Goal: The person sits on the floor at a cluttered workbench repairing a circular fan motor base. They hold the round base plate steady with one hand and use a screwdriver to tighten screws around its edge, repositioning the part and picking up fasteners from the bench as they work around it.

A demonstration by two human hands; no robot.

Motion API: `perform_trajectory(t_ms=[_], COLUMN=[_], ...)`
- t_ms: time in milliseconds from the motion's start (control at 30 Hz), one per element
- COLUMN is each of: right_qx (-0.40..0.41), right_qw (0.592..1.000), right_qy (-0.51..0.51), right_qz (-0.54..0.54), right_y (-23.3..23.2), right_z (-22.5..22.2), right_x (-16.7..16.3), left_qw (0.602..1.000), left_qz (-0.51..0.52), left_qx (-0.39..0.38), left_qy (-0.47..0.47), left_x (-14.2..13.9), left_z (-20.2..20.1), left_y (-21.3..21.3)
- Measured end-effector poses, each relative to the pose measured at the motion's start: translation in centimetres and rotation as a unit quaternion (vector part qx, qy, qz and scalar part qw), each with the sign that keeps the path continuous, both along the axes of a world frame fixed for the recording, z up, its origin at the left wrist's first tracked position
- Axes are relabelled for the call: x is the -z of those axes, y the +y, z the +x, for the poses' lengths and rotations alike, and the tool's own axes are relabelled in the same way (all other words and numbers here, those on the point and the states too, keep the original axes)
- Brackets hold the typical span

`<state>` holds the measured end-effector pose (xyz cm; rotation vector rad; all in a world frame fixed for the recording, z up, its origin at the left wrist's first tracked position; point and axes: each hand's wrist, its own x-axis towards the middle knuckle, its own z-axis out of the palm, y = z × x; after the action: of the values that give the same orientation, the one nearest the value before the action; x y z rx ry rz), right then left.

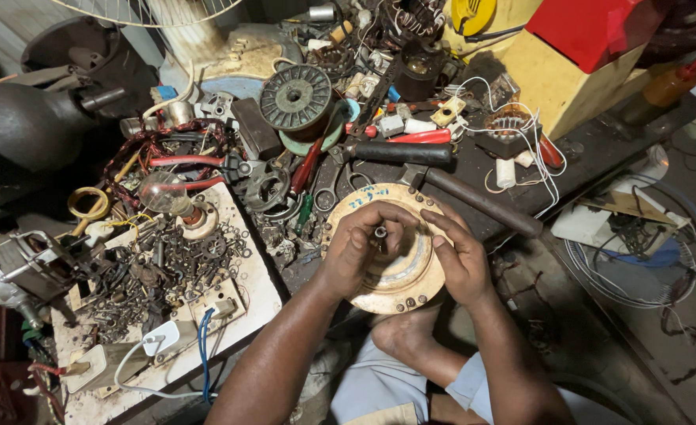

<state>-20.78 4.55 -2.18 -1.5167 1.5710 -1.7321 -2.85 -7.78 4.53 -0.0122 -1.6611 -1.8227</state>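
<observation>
I have the round motor cover propped at the bench's edge over my lap, left hand curled shut on its centre shaft, right hand gripping the rim, so I judge the shaft is being worked and needs steady twisting.

The motor cover sits between both hands, before the hammer. The board of screws lies left; the wire spool behind.
</observation>
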Motion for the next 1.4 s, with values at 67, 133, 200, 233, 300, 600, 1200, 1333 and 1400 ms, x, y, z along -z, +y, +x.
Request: perform_trajectory(t_ms=[67, 133, 200, 233, 300, 600, 1200, 1333, 1400], right_qx=[0.003, 0.005, 0.002, 0.000, 0.002, 0.005, 0.024, 0.029, 0.028], right_qw=[1.000, 1.000, 1.000, 1.000, 1.000, 1.000, 0.999, 1.000, 0.999], right_qy=[0.005, 0.008, 0.004, 0.003, 0.004, 0.001, -0.038, -0.009, -0.015], right_qz=[0.002, 0.005, 0.001, -0.001, -0.001, -0.004, 0.000, -0.001, -0.001], right_y=[0.0, 0.1, 0.1, 0.1, 0.0, 0.0, -0.3, -0.2, -0.2], right_z=[0.0, 0.1, 0.1, 0.1, 0.1, 0.0, 0.3, 0.4, 0.4], right_x=[0.0, 0.0, 0.1, 0.2, 0.3, 0.3, 0.0, -0.1, -0.1], left_qw=[1.000, 1.000, 1.000, 1.000, 1.000, 1.000, 0.986, 0.991, 0.989], left_qz=[0.000, 0.004, -0.006, -0.011, -0.012, 0.009, -0.107, -0.078, -0.098], left_qx=[0.000, 0.000, -0.006, -0.009, -0.008, 0.006, -0.124, -0.106, -0.109], left_qy=[0.000, -0.003, -0.005, -0.007, -0.008, -0.001, 0.007, 0.003, 0.004], left_x=[0.0, 0.1, 0.1, 0.1, 0.1, -0.1, -1.5, -1.0, -0.8], left_z=[0.0, 0.1, 0.1, 0.1, 0.1, 0.0, -0.6, -0.6, -0.5], left_y=[0.0, 0.1, 0.1, 0.0, 0.0, 0.2, 2.2, 1.9, 1.5])
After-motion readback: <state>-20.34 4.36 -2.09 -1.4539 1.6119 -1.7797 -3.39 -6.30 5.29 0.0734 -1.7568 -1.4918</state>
